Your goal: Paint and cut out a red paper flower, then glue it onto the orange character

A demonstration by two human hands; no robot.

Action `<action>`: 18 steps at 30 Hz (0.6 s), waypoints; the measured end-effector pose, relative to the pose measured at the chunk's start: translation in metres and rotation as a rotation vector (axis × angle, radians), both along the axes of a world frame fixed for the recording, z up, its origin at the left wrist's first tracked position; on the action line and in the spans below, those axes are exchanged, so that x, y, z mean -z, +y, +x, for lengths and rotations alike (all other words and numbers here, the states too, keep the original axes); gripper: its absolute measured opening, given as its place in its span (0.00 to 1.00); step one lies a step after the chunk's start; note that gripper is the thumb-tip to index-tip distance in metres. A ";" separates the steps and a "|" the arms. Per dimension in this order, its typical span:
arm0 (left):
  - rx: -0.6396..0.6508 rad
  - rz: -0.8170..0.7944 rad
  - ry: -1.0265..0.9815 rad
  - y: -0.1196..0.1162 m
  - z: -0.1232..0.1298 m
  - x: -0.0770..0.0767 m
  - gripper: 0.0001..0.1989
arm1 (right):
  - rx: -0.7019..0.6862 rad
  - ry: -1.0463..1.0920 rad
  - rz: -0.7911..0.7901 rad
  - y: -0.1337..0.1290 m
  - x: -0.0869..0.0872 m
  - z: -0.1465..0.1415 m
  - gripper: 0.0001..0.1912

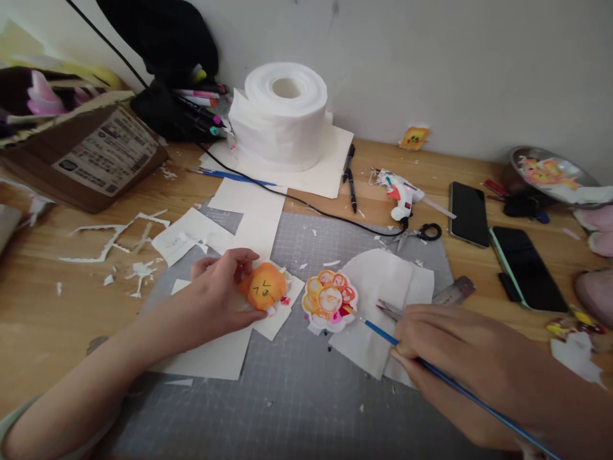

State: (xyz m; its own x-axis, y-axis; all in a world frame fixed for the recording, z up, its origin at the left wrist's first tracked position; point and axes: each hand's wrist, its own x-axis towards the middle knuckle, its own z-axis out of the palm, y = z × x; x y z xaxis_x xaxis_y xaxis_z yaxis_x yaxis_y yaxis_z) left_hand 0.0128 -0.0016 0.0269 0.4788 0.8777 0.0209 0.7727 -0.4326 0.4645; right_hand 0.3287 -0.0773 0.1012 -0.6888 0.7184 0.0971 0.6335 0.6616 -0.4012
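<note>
My left hand [225, 281] grips the edge of a small orange paper cutout [266, 287] with a drawn winking face, between thumb and fingers. In my right hand [460, 364] is a thin blue paintbrush [380, 333], its tip pointing left. Just left of that tip sits a flower-shaped palette [330, 300] smeared with orange, yellow, red and pink paint. Folded white tissue [378, 281] lies beyond the brush, partly covered by my right hand. A pointed metal tip shows beside my right fingers; I cannot tell what it belongs to.
A grey cutting mat [306, 409] bears paper scraps. Behind stand a tissue roll [287, 121] and a cardboard box [90, 153]. A glue gun [401, 195] with a cord, scissors [428, 231], two phones [468, 214] and a metal bowl [531, 188] of cutouts are at the right.
</note>
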 end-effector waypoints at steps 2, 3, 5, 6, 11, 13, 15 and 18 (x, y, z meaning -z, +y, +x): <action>0.000 0.020 0.002 0.000 0.000 -0.002 0.25 | -0.028 -0.024 -0.003 -0.002 0.001 0.002 0.10; -0.004 0.028 0.001 -0.001 0.000 -0.002 0.25 | -0.033 -0.042 -0.014 -0.002 0.003 0.002 0.10; -0.005 0.016 0.002 -0.001 -0.001 -0.002 0.25 | -0.035 -0.076 -0.029 -0.001 0.006 0.000 0.10; -0.005 0.011 -0.002 -0.001 -0.001 -0.001 0.26 | -0.035 -0.085 -0.029 -0.001 0.008 0.000 0.10; -0.020 0.006 -0.042 0.000 -0.001 -0.001 0.26 | -0.039 -0.084 -0.015 0.001 0.008 0.001 0.10; -0.024 -0.009 -0.048 0.000 -0.001 -0.002 0.25 | -0.033 -0.054 0.006 0.000 0.005 0.002 0.10; -0.026 -0.008 -0.053 0.000 -0.001 -0.002 0.25 | -0.024 0.005 0.022 0.000 0.002 0.001 0.10; -0.016 -0.003 -0.047 -0.001 -0.002 -0.001 0.26 | -0.033 0.135 0.022 0.001 0.003 -0.008 0.09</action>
State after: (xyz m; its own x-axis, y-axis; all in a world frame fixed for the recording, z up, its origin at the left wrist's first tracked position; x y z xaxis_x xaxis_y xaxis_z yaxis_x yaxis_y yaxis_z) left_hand 0.0111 -0.0026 0.0278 0.4635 0.8851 0.0408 0.7565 -0.4193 0.5019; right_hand 0.3203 -0.0766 0.0980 -0.6916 0.6922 0.2062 0.5525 0.6909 -0.4663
